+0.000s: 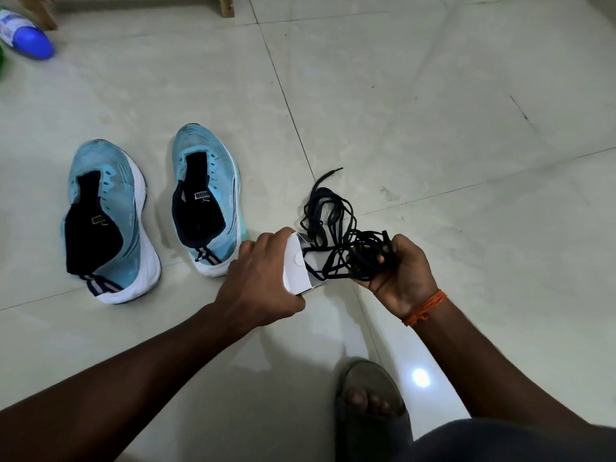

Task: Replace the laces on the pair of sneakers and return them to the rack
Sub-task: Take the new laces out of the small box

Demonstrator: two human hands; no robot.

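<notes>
Two light blue sneakers with white soles stand side by side on the tiled floor, the left sneaker (110, 225) and the right sneaker (208, 198). Both have no laces in their eyelets. My left hand (263, 278) grips a small white paper sleeve (298, 265). A tangled bundle of black laces (346, 238) sticks out of that sleeve. My right hand (405, 265) holds the bundle's near end, fingers curled round the strands. One lace tip (336, 170) points up and away toward the floor joint.
A white bottle with a blue cap (25, 35) lies at the far left. Wooden rack legs (228, 6) stand at the top edge. My foot in a grey sandal (366, 398) rests on the tiles below my hands.
</notes>
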